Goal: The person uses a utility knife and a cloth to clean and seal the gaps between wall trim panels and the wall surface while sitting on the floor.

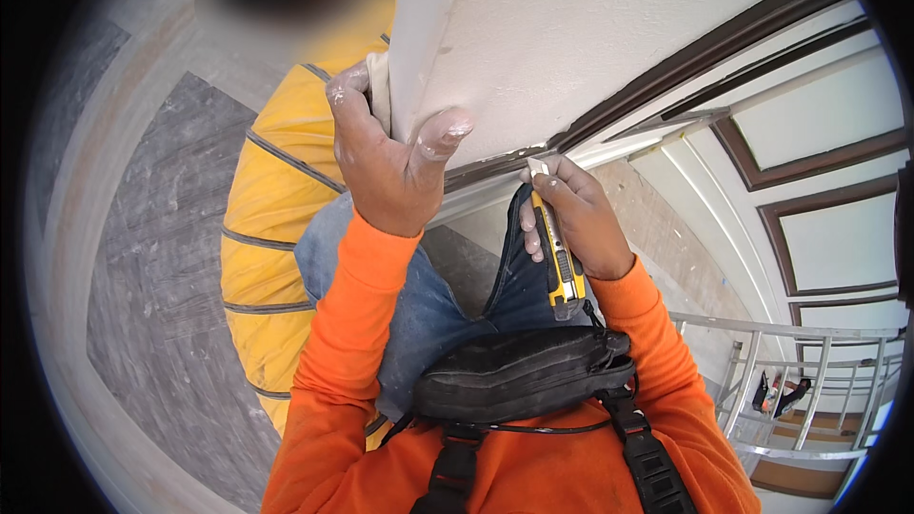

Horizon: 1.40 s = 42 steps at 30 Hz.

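Note:
My left hand (395, 148), dusted with white, is at the edge of a white wall (543, 38). Its fingers curl around a folded off-white pad (379, 93) against that edge, while the thumb stands out over the wall face. Whether the pad is cloth or sandpaper I cannot tell. In my right hand (581, 209) is a yellow and black utility knife (556, 252), held lengthwise with its front end up near the dark trim (500, 164) at the wall's foot. Fingers and thumb close around its front part. White dust marks those fingertips too.
A large yellow tube-like form with grey bands (271, 247) curves along my left side; a blurred patch hides its top. A black pouch (514, 376) hangs at my waist. Metal ladder-like rails (752, 371) stand at lower right, below brown-framed white panels (828, 143).

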{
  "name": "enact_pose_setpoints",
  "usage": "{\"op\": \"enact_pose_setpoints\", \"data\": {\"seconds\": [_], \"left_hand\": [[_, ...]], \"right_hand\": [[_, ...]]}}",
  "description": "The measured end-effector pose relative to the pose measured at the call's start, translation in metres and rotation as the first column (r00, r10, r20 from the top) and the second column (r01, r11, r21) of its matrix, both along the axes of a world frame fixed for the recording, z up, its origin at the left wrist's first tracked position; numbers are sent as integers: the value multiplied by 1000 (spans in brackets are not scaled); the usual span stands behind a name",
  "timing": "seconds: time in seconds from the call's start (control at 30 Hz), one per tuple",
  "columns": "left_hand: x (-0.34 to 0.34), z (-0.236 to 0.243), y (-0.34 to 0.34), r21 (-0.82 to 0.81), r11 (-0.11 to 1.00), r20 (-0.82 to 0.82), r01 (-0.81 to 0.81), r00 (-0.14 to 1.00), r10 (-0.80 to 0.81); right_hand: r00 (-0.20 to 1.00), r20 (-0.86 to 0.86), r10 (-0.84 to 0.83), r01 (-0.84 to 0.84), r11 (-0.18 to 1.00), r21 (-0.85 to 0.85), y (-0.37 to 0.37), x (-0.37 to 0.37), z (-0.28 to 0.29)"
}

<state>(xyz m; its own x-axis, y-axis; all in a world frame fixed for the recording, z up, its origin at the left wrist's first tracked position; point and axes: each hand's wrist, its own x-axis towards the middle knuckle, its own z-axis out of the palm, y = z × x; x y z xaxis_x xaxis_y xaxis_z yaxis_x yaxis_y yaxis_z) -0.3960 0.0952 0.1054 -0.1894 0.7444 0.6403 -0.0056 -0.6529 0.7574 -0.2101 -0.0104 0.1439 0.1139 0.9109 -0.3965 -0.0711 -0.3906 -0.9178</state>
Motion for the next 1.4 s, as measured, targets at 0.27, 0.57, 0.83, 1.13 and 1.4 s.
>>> {"op": "enact_pose_setpoints", "data": {"seconds": [0.27,0.57,0.83,1.13,1.4], "left_hand": [[1,0,2,3,1000,18,-31,999,31],[-37,-30,-20,14,972,78,-237,969,235],[-30,-24,-67,78,993,-758,89,653,1],[39,-14,-55,-64,996,-804,67,588,-91],[-62,-18,-65,34,977,-693,-210,700,174]], "right_hand": [[995,-96,40,-42,999,-20,7,-2,-3],[989,-145,38,-41,999,-16,-6,15,-2],[979,-205,11,-12,1000,-3,-14,29,-21],[985,-172,5,2,999,43,-17,27,-11],[935,-353,-12,-35,991,-126,-39,37,-28]]}}
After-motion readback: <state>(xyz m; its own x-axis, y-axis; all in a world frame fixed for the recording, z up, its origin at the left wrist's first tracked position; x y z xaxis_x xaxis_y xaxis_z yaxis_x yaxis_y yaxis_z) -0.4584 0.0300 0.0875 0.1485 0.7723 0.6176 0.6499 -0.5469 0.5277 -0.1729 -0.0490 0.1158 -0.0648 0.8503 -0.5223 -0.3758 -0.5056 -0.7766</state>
